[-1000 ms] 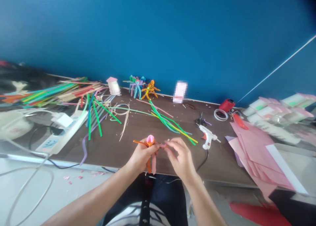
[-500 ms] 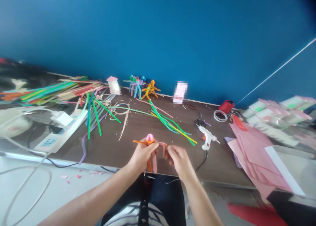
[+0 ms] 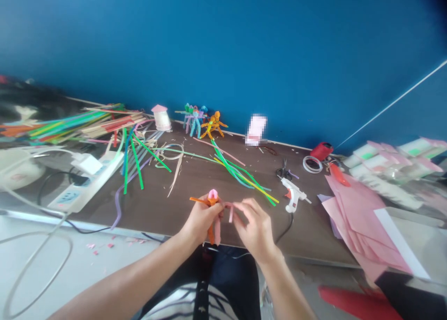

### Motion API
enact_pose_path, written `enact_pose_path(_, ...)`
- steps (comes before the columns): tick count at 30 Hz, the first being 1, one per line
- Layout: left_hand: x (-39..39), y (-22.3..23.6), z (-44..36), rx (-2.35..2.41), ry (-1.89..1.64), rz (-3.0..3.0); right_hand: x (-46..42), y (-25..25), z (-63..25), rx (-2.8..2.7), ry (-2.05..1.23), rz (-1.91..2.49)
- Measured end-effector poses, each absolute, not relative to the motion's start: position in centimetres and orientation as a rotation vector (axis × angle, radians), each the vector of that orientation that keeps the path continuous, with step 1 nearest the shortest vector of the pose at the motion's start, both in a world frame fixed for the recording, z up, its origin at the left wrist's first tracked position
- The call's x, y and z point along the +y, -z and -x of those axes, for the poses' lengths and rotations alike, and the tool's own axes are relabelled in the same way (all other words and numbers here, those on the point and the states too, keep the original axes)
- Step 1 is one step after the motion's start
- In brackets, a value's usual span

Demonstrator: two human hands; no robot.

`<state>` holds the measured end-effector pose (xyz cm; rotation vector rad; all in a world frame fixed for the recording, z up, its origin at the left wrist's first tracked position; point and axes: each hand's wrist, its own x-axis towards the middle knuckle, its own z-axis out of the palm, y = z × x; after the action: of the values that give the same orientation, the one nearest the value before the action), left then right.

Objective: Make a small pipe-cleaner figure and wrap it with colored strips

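Fingers (image 3: 213, 209) of our left hand (image 3: 201, 221) are clenching an orange pipe-cleaner figure (image 3: 211, 234) just below its pink bud tip (image 3: 213, 195), at lower centre of the frame. Fingers (image 3: 244, 207) of our right hand (image 3: 256, 228) are pinching a pink pipe-cleaner strip (image 3: 230, 212), which is touching the figure's side between both hands.

We are cataloguing the rest across a dark wood-grain tabletop (image 3: 167, 208). Loose green, yellow and blue strips (image 3: 240, 178) are lying just above our hands. A large multicoloured bundle of strips (image 3: 70, 126) is spreading along the upper left, beside a white power strip (image 3: 87, 182). Finished twisted figures (image 3: 200, 122) are standing at upper centre against a blue wall (image 3: 223, 45), near a small pink-capped cylinder (image 3: 161, 118).

To the right, a white hot glue gun (image 3: 293, 194) is resting just below a pair of scissors (image 3: 284, 169). A red spool (image 3: 321, 151) is sitting near a tape roll (image 3: 312, 164). Pink paper sheets (image 3: 352, 217) are piling at lower right, while a blurred pink item (image 3: 256, 130) is sitting by the wall.
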<state>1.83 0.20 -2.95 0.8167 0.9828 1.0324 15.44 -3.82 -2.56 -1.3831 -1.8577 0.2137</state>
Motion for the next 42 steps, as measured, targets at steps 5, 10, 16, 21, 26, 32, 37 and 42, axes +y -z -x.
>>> enact_pose_path(5, -0.2, 2.7, -1.2, 0.996, -0.972, -1.155, -3.9, 1.8, -14.9, -1.487, -0.658, 1.469)
enact_pose_path(10, 0.1, 2.5, -0.5, 0.938, -1.075, -1.490, -3.0, 1.8, -15.4, -1.104, -1.214, 1.384)
enact_pose_path(16, 0.7, 3.2, -1.0, 0.813, -0.936, -1.046, -2.6, 2.4, -15.1, -0.886, -1.343, 1.322)
enact_pose_path(21, 0.8, 4.3, -1.6, 0.788, -0.828, -0.746, -3.0, 2.1, -14.6, -1.104, -1.029, 1.380)
enact_pose_path(26, 0.8, 4.3, -1.4, 0.795, -0.812, -0.895, -2.7, 2.5, -15.0, -0.898, -1.297, 1.356)
enact_pose_path(32, 0.7, 3.8, -1.5, 0.887, -0.765, -1.068, -2.3, 3.1, -15.3, -0.741, -1.506, 1.255)
enact_pose_path(37, 0.6, 3.7, -1.9, 0.888, -0.856, -0.815, -3.6, 2.8, -15.6, -1.014, -1.023, 1.416)
enact_pose_path(42, 0.6, 3.1, -2.1, 0.830, -0.797, -0.511, -4.5, 2.4, -16.0, -1.592, -0.287, 1.318)
